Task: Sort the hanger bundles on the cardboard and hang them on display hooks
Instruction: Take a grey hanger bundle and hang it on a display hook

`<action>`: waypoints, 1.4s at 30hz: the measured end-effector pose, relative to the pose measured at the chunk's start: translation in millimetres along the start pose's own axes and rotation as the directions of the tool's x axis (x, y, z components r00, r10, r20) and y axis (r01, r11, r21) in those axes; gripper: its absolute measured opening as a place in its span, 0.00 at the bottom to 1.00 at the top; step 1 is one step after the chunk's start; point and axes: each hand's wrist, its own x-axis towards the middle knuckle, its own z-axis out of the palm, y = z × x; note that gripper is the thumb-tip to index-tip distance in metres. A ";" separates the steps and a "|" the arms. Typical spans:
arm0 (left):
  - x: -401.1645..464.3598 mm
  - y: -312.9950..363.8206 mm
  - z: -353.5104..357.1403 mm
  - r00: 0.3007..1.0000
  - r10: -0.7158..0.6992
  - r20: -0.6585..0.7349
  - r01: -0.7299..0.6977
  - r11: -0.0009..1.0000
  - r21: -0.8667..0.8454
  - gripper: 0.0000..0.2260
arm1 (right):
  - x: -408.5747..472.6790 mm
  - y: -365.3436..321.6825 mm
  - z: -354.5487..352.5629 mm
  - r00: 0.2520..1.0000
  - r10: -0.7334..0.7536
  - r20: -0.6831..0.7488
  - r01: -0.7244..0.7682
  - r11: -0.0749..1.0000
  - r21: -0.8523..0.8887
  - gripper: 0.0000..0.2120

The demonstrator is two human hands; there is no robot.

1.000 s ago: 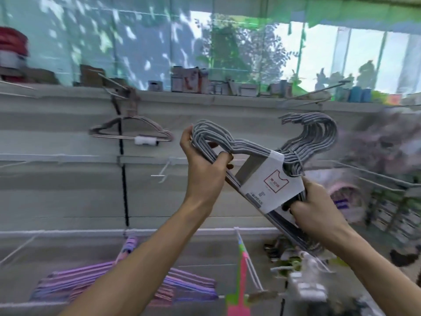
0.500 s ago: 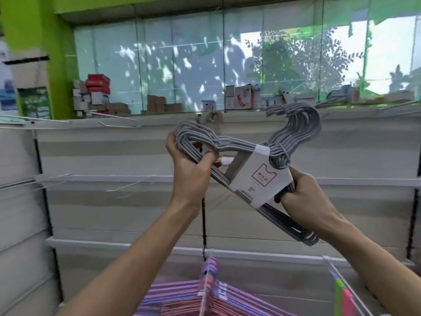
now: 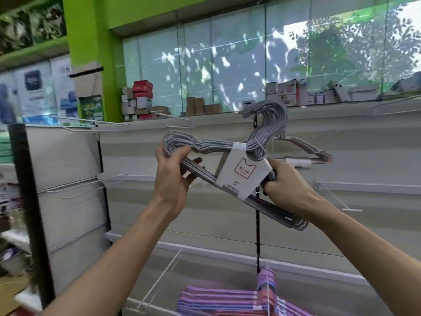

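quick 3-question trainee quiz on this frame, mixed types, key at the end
1. True or false: both hands hold the grey hanger bundle.
2. Which hand is nearest the bundle's white paper label? A) left B) right
3. What colour are the hangers already hung at the bottom of the wall?

Key:
1. True: the left hand grips the left end and the right hand the lower bar.
2. B.
3. Purple and pink bundle.

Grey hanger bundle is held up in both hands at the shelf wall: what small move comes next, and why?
Probably raise the grey wire hanger bundle toward a bare white display hook upper left. Left hand and right hand grip it, and its hook ends hang on nothing.
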 end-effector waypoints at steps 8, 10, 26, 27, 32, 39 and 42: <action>54.4 -1.3 -48.9 0.971 -0.204 -0.129 0.197 0.979 -0.058 0.18 | 73.0 5.4 40.5 0.995 -0.051 0.085 0.054 0.998 -0.030 0.20; 70.0 -2.5 -57.2 0.958 -0.249 -0.145 0.239 0.968 -0.080 0.21 | 94.3 9.1 46.8 0.993 -0.055 0.105 0.060 0.997 -0.046 0.18; 154.1 -38.7 -104.8 0.938 -0.256 -0.233 0.234 0.965 -0.120 0.22 | 210.3 27.9 99.3 0.972 -0.143 0.188 0.156 0.987 -0.051 0.19; 161.8 -39.1 -106.9 0.938 -0.254 -0.235 0.230 0.965 -0.123 0.22 | 216.1 27.0 101.1 0.972 -0.145 0.182 0.156 0.987 -0.048 0.19; 195.6 -40.1 -114.9 0.939 -0.266 -0.217 0.238 0.960 -0.145 0.22 | 247.4 19.9 105.2 0.975 -0.144 0.170 0.160 0.983 -0.086 0.15; 232.1 -48.3 -133.4 0.934 -0.314 -0.172 0.288 0.944 -0.162 0.24 | 280.6 10.3 114.7 0.982 -0.119 0.148 0.145 0.973 -0.177 0.11; 244.6 -56.7 -146.5 0.929 -0.335 -0.154 0.301 0.931 -0.208 0.24 | 288.5 7.1 119.6 0.980 -0.125 0.153 0.157 0.964 -0.213 0.12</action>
